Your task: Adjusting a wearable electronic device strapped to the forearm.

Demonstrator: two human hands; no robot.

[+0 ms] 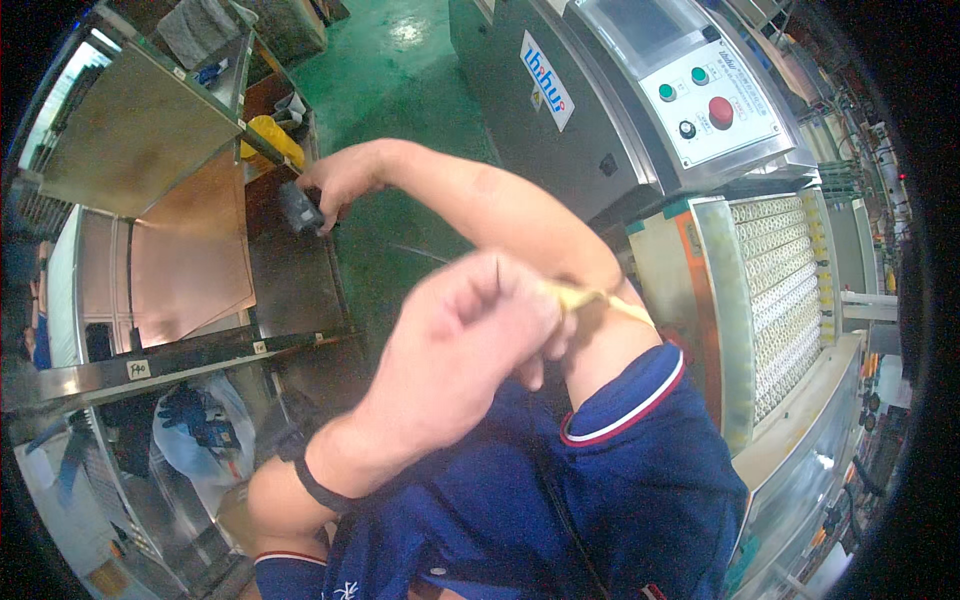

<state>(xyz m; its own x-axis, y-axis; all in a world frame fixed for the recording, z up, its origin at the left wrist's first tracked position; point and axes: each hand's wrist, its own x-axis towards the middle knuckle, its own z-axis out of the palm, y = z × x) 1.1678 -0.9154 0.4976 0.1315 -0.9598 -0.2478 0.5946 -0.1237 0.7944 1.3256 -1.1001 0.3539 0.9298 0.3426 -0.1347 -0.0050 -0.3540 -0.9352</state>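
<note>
While my right hand (345, 182) is gripping a dark block (300, 208) with curled fingers near the rack (180, 370), presumably for control, my left hand (462, 338) is pinching a blurred yellow strip (578, 297) before my right upper arm (592, 368), fingers nearly closed, probably because it is slender.

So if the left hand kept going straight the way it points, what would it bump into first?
Probably the person's own bare right arm, just beyond the yellow strip that the left hand pinches, though the depth between them is hard to judge.
</note>
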